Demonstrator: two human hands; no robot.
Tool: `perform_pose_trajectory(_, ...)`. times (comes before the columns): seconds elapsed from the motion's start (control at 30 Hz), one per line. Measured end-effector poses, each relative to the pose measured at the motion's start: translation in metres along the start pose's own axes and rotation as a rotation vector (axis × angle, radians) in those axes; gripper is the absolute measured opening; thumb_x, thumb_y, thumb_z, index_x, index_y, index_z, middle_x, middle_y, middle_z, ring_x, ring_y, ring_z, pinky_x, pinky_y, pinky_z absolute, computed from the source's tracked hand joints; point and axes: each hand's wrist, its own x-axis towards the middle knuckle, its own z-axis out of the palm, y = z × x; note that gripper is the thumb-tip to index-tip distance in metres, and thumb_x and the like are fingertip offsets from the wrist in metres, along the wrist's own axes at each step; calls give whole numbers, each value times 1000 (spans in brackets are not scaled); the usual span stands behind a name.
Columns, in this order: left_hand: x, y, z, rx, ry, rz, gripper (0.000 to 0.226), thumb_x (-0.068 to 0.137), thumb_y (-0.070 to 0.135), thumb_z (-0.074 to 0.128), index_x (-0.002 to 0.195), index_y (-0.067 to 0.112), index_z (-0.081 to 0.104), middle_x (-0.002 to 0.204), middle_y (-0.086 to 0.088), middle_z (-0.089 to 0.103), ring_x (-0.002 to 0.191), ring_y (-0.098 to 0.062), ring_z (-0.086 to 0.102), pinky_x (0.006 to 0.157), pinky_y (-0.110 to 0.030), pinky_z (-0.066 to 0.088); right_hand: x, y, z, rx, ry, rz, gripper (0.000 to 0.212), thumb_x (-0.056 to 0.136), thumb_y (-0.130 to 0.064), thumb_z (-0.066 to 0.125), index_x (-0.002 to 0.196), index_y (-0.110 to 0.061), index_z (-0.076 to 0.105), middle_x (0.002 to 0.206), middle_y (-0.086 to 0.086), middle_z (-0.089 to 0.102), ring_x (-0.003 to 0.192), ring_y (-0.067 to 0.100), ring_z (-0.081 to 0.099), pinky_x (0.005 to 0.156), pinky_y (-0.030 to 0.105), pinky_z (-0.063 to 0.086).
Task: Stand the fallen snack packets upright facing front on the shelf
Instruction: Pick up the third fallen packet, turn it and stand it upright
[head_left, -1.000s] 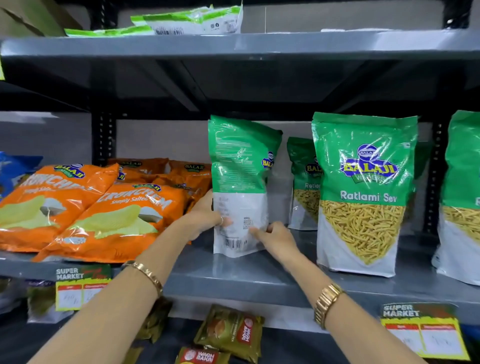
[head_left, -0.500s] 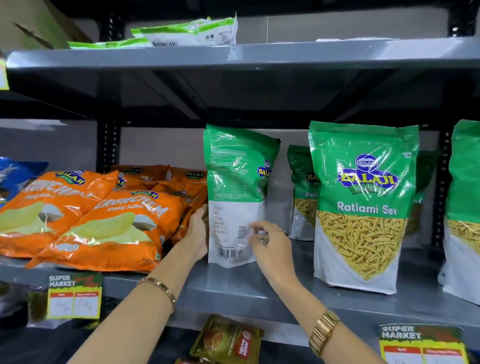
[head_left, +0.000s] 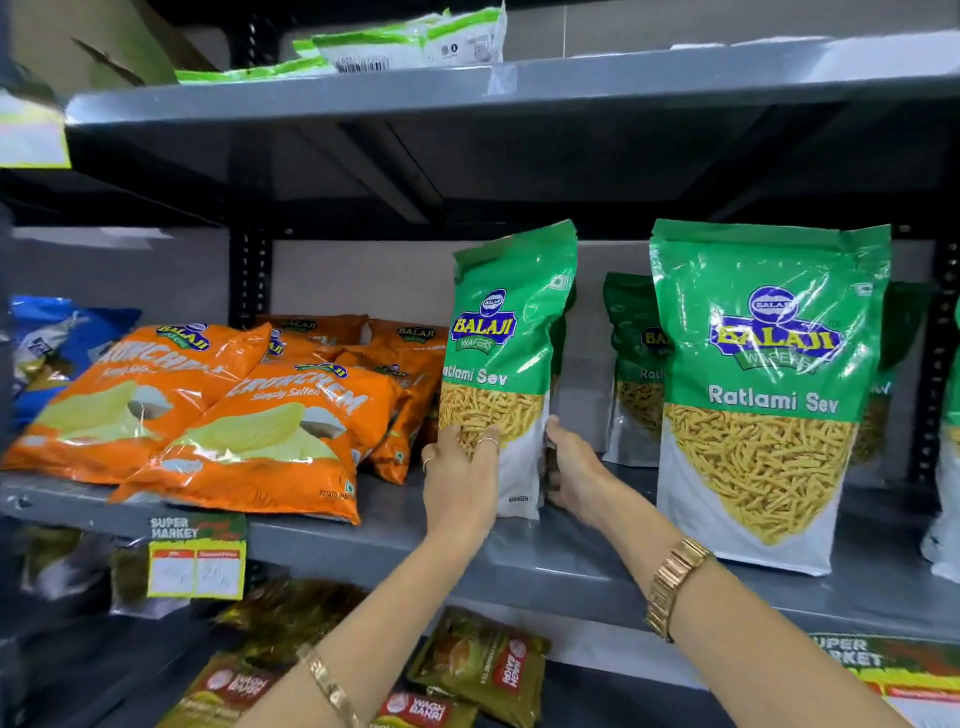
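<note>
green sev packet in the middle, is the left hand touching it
Touching. The head view shows the left hand with its fingers laid on the front of the held Ratlami Sev packet, over the printed sev.

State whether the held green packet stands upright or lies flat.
Upright: the Ratlami Sev packet stands tall on the shelf, front label showing.

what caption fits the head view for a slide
Both hands, left hand and right hand, steady a Ratlami Sev packet upright on the grey shelf.
</note>
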Motion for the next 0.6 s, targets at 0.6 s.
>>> perform_pose_trajectory(0.6, 52, 4, -19, -295, -249, -112, 52, 98, 43, 30, 140, 15, 41, 120, 7, 44, 120, -13, 43, 95, -23, 28, -2, 24, -2, -373, 272, -545, 25, 87, -14, 58, 109, -14, 47, 111, 11, 60, 95, 27, 58, 78, 33, 46)
